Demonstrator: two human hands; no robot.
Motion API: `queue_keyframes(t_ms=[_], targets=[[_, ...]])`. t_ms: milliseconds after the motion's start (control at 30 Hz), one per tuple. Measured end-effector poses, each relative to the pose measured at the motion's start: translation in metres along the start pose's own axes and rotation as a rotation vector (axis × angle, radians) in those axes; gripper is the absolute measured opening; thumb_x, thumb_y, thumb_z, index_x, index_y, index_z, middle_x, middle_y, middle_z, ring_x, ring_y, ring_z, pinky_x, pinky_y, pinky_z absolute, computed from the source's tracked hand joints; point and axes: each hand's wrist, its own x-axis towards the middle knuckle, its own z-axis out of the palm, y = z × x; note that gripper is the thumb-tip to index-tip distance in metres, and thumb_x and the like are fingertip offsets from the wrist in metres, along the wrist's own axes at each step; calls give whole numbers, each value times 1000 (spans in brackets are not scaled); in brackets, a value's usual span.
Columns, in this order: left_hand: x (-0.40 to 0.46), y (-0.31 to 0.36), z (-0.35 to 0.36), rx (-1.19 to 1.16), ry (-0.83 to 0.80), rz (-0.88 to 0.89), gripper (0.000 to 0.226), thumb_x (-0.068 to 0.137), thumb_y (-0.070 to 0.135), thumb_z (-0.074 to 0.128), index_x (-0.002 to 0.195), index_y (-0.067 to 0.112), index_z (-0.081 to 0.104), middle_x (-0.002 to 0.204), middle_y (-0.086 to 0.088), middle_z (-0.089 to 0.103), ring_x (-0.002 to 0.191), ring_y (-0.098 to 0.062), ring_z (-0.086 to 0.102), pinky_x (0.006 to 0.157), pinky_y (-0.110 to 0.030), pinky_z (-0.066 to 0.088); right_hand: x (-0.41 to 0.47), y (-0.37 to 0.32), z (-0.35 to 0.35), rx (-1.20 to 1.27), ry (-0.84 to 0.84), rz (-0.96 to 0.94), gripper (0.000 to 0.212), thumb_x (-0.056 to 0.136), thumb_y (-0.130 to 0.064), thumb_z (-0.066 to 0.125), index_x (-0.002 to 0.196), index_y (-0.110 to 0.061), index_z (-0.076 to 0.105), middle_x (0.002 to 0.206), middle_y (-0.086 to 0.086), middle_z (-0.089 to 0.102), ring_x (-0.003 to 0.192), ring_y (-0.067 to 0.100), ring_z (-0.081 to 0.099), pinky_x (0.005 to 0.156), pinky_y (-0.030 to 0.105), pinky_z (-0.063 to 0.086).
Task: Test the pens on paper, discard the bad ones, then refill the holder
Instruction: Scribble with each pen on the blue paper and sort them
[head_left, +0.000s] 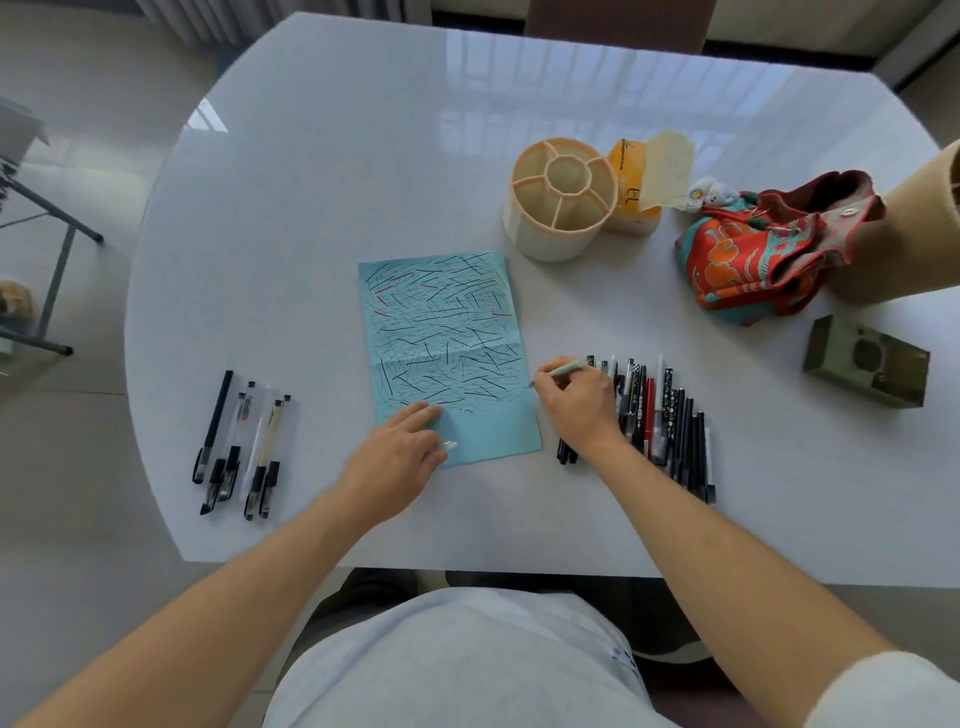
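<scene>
I see the right hand (576, 410) pinching a pale green pen (558, 370), fingers curled round the barrel, tip down at the right edge of the blue paper (467, 364). Whether the tip actually touches the sheet I cannot tell.

The left hand (400, 457) lies with fingers straight, pressing the lower left part of the paper. A small clear piece (449, 446), possibly a pen cap, shows at the thumb; too blurred for me to say if it is gripped.

The paper lies flat on the white table (322, 182), upper two thirds covered in black strokes with a few red ones, bottom strip nearly bare.

Row of pens (660, 415), mostly black, lies just right of the right hand, partly under the wrist. Smaller group of pens (244, 441) lies well apart to the left of the paper.

Beige round holder (561, 200), compartments showing no pens, stands beyond the paper, touching a yellow tissue pack (636, 182). A patterned red fabric bag (753, 254) and an olive box (865, 361) sit at the right.
</scene>
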Motion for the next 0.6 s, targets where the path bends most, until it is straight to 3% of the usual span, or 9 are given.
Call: queue_keyframes(t_ms=[67, 133, 233, 300, 433, 600], targets=[[1, 1, 0, -4, 0, -10, 27, 101, 35, 51, 98, 18, 72, 153, 0, 44, 147, -19, 29, 119, -33, 28, -1, 2, -3, -66, -7, -10, 21, 84, -26, 58, 67, -23, 70, 58, -12, 65, 59, -2, 61, 47, 7, 38], [1, 2, -1, -5, -16, -22, 28, 101, 36, 50, 98, 18, 72, 154, 1, 43, 148, -17, 28, 119, -32, 27, -3, 4, -5, -6, 4, 22, 22, 87, -24, 59, 68, -26, 70, 58, -11, 66, 57, 0, 63, 47, 10, 42], [2, 2, -3, -21, -24, -31, 28, 101, 36, 50, 97, 18, 70, 154, 1, 44, 148, -16, 28, 119, -31, 28, -6, 2, -11, 207, 65, 92, 18, 93, -19, 64, 78, -26, 71, 71, -6, 74, 60, 10, 70, 61, 28, 59], [2, 6, -6, -64, -5, -44, 27, 101, 36, 51, 98, 17, 69, 151, 1, 48, 147, -15, 30, 117, -31, 30, -12, -1, -14, 377, 41, 121, 10, 94, -14, 65, 86, -17, 70, 78, 3, 76, 65, 18, 71, 69, 38, 62], [1, 22, -11, -123, 51, -41, 24, 101, 36, 53, 101, 18, 69, 147, 1, 51, 146, -16, 32, 115, -32, 32, -36, -11, -11, 598, -139, 136, 3, 95, -5, 65, 92, -6, 66, 82, 13, 75, 66, 21, 69, 69, 39, 62], [0, 39, -19, -145, 53, -28, 26, 100, 42, 52, 103, 23, 69, 142, 9, 55, 138, -10, 39, 111, -32, 38, -54, -17, -3, 644, -231, 114, 2, 95, -4, 65, 94, -1, 65, 81, 13, 74, 77, 26, 71, 70, 41, 62]])
